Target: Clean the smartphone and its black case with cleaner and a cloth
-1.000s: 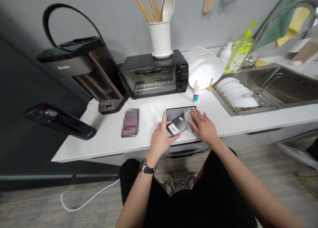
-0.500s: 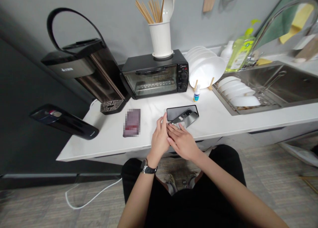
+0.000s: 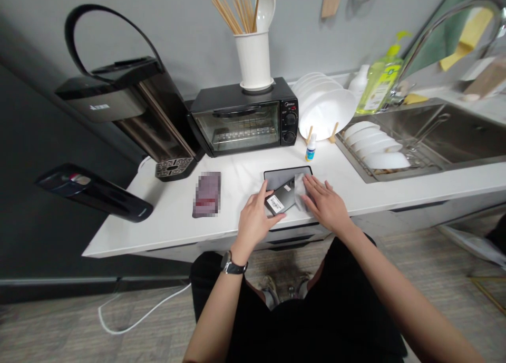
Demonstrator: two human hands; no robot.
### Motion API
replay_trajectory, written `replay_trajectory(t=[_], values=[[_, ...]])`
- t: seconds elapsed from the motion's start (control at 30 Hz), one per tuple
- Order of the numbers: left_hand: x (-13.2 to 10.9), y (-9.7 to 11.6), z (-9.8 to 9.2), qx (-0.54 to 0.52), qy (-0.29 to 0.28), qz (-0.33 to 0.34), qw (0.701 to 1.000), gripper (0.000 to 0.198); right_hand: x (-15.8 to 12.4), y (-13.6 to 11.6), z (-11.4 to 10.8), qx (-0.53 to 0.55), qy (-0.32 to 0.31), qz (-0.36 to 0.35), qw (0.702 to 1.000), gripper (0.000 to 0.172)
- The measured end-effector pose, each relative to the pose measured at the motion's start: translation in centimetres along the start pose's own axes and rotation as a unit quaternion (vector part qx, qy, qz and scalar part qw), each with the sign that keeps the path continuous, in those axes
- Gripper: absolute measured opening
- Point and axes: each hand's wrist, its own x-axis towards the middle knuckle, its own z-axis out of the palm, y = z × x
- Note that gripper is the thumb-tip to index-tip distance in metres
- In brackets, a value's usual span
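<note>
A dark grey phone [image 3: 281,197] with a white barcode sticker lies back-up on the white counter [image 3: 166,215], partly over a black flat case [image 3: 282,174]. My left hand [image 3: 255,219] grips the phone's near left end, thumb up along its side. My right hand [image 3: 326,202] lies flat with fingers stretched out, pressing a small white cloth [image 3: 299,186] onto the phone's right end.
A small dropper bottle [image 3: 311,147] stands just behind the case. A dark blurred booklet [image 3: 207,193] lies to the left. Behind are a black toaster oven [image 3: 245,118], a water dispenser [image 3: 130,107], white plates [image 3: 326,107] and a sink [image 3: 435,131] with a dish rack.
Half a second ago my right hand was at the phone's near left end beside my left hand; it has slid right along the phone with the cloth. My left hand kept its grip.
</note>
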Motion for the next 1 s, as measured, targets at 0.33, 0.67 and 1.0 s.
replay_trajectory(t=[0.33, 0.67, 1.0], values=[[-0.2, 0.1, 0.1, 0.001, 0.005, 0.006, 1.000, 0.097, 4.0, -6.4, 2.2, 0.051, -0.015, -0.038, 0.998, 0.059], [-0.6, -0.3, -0.1, 0.013, 0.013, 0.021, 1.000, 0.094, -0.8, -8.6, 0.6, 0.147, -0.049, -0.096, 0.983, 0.053], [-0.1, 0.0, -0.1, 0.009, 0.009, 0.006, 1.000, 0.106, -0.6, -0.7, 0.1, 0.044, -0.003, 0.006, 0.999, 0.058]])
